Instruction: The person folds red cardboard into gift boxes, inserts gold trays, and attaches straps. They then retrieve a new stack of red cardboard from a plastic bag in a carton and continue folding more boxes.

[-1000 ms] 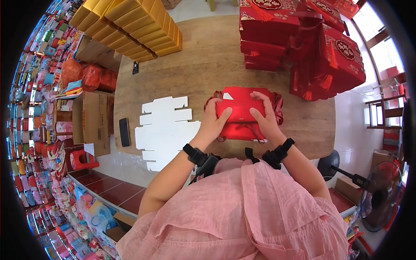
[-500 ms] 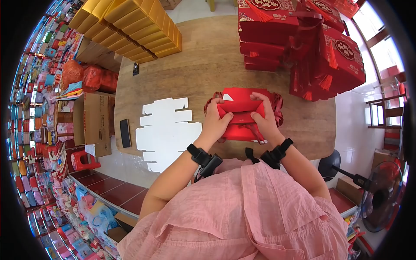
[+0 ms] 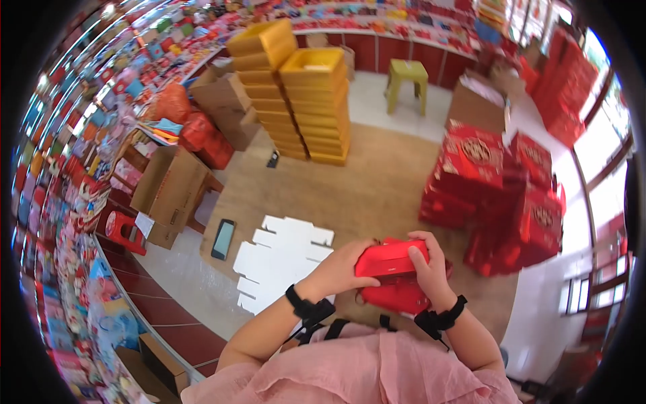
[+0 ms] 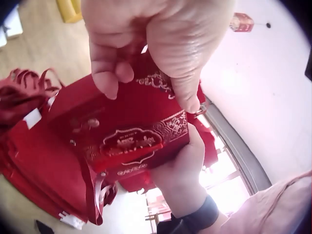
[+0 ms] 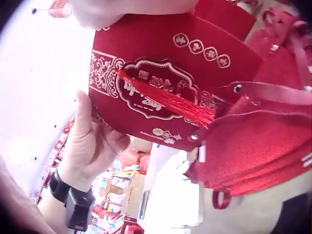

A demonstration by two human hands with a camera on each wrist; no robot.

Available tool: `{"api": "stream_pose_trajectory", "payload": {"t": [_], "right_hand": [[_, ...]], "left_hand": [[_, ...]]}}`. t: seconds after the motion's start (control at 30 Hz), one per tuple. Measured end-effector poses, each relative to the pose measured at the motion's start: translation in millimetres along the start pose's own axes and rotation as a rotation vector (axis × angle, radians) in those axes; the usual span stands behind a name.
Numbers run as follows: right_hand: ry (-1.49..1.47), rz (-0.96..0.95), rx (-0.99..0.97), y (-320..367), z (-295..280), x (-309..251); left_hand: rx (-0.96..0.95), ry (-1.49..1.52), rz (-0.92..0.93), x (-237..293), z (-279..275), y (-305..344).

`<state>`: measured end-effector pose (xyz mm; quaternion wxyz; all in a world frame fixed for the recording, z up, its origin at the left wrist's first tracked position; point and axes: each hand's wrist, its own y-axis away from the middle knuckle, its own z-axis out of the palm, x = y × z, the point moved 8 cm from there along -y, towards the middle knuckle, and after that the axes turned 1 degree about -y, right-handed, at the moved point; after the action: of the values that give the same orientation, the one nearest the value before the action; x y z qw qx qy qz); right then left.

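Observation:
Between my two hands is a red gift box [image 3: 389, 261], its plain side facing up in the head view. My left hand [image 3: 346, 266] grips its left end, with the fingers behind and underneath. My right hand [image 3: 434, 268] holds the right end, thumb on top. Seen from the right wrist, the box's printed face [image 5: 151, 90] carries a gold-lined label and a red tassel [image 5: 170, 102]. Right below it in the head view lie more folded red gift boxes [image 3: 393, 296], with ribbon handles [image 5: 273, 92] that show in the right wrist view.
White die-cut cardboard [image 3: 286, 252] lies left of my hands, beside a phone [image 3: 223, 239]. Stacked gold boxes [image 3: 316, 114] stand at the table's far side. Finished red gift boxes [image 3: 471, 161] are piled on the right. A brown carton [image 3: 171, 192] stands off the left edge.
The head view has tilted up and turned, showing more of the room. The red piece, first flat, was spread open between the hands and is now held up as a box.

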<state>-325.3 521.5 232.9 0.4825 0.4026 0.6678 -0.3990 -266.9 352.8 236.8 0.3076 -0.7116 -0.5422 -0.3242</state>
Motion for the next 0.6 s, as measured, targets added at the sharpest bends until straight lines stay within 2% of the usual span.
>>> {"api": "stream_pose_trajectory", "payload": {"t": [0.07, 0.13, 0.2, 0.27, 0.33, 0.43, 0.47, 0.5, 0.57, 0.6], "right_hand": [[0.028, -0.135, -0.188, -40.6, 35.9, -38.2], [0.197, -0.385, -0.202, -92.9, 64.0, -93.8], [0.305, -0.211, -0.222, -171.3, 94.9, -109.9], [0.507, -0.365, -0.146, -248.1, 119.5, -128.1], [0.839, -0.376, 0.018, -306.7, 138.0, -133.2], [0.866, -0.390, -0.003, -379.2, 149.8, -96.9], [0.862, -0.387, -0.025, -389.9, 153.0, -86.2], [0.815, -0.449, 0.049, -381.6, 150.9, -94.0], [0.672, -0.491, 0.153, -336.8, 133.3, -127.0], [0.591, -0.595, 0.192, -308.6, 125.3, -140.9]], "left_hand": [[0.116, 0.107, -0.121, -16.4, -45.4, 18.9], [0.303, 0.174, -0.221, -35.9, -91.4, 47.8], [0.528, 0.616, -0.215, -84.3, -111.1, 84.7], [0.635, 0.996, -0.294, -100.4, -125.2, 121.4], [0.640, 1.165, -0.282, -130.1, -128.2, 156.9], [0.789, 1.176, -0.256, -145.4, -141.0, 188.1], [0.807, 1.185, -0.268, -150.5, -143.4, 194.1], [0.846, 1.195, -0.267, -156.0, -148.7, 197.4], [0.847, 1.228, -0.241, -163.9, -156.4, 198.5], [0.819, 1.226, -0.220, -163.6, -159.3, 193.3]]}}
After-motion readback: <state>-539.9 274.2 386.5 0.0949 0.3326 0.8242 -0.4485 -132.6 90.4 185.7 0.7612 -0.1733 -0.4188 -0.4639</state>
